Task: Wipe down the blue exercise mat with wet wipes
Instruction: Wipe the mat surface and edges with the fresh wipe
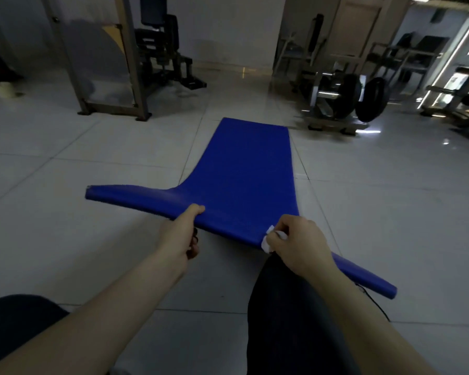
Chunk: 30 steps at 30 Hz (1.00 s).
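Tiled floor [92, 253], blue mat [244, 171] edge in left hand [180, 235] grip, wet wipe [266, 240] in right hand [299, 240] grip

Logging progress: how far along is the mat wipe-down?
Done: blue mat spread on the floor, wipe out. In hand: left hand grips the lifted near edge; right hand pinches the wipe against it. Left: the flat stretch beyond, where no wet streaks show.

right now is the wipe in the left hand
No, the right hand pinches the white wipe against the blue mat.
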### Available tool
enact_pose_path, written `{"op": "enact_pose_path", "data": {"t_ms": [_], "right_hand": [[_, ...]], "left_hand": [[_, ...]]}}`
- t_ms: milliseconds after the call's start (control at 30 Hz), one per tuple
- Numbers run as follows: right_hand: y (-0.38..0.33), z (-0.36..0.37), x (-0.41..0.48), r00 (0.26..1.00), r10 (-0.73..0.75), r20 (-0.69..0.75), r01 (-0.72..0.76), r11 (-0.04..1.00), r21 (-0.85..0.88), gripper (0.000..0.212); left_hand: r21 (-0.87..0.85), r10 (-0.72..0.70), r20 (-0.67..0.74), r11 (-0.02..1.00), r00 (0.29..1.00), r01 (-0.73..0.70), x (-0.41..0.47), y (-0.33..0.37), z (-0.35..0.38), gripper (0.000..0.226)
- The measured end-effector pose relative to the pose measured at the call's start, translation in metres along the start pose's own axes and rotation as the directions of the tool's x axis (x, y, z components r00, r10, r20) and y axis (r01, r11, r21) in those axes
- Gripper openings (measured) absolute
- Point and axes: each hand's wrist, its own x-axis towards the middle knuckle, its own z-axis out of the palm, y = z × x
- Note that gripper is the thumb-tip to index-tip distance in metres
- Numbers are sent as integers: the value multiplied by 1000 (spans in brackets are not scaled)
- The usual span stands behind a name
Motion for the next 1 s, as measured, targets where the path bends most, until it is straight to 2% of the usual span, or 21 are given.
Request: {"op": "enact_pose_path", "data": {"t_ms": [133, 233, 333, 400, 500, 633, 700, 800, 867, 933, 1000], "right_hand": [[-17, 19, 0, 994, -109, 21, 108, 994, 28, 14], [-41, 31, 3, 974, -220, 58, 220, 975, -2, 16], [-52, 35, 2, 966, -250, 65, 254, 964, -81, 17], [-39, 27, 1, 980, -181, 77, 189, 975, -117, 14], [-4, 2, -3, 998, 1, 65, 9, 987, -161, 17], [42, -25, -14, 979, 204, -15, -202, 946, -252, 17], [47, -30, -15, 970, 238, -37, -239, 924, -298, 16], [19, -16, -8, 986, 167, -12, -165, 961, -222, 15], [-13, 5, -4, 999, 31, 13, -29, 991, -133, 14], [-39, 25, -3, 993, -116, -12, 114, 985, -130, 13], [-42, 33, -5, 982, -185, -49, 175, 971, -160, 15]], "left_hand": [[150, -183, 163, 976, 970, 158, -13, -27, 15, 53], [165, -184, 215, 975, 959, 150, -16, -29, 22, 44], [130, -162, 200, 982, 966, 138, -16, -27, 22, 38], [123, -194, 209, 978, 959, 171, -15, -29, 22, 43], [100, -242, 229, 969, 943, 224, -12, -27, 22, 48], [108, -214, 245, 975, 946, 193, -11, -22, 25, 48], [102, -209, 247, 977, 946, 189, -11, -20, 29, 48], [94, -218, 256, 975, 942, 200, -11, -20, 31, 49], [105, -211, 255, 976, 944, 190, -14, -21, 33, 48], [118, -178, 244, 981, 953, 153, -17, -24, 32, 44], [116, -174, 232, 982, 957, 151, -18, -25, 30, 45]]}}
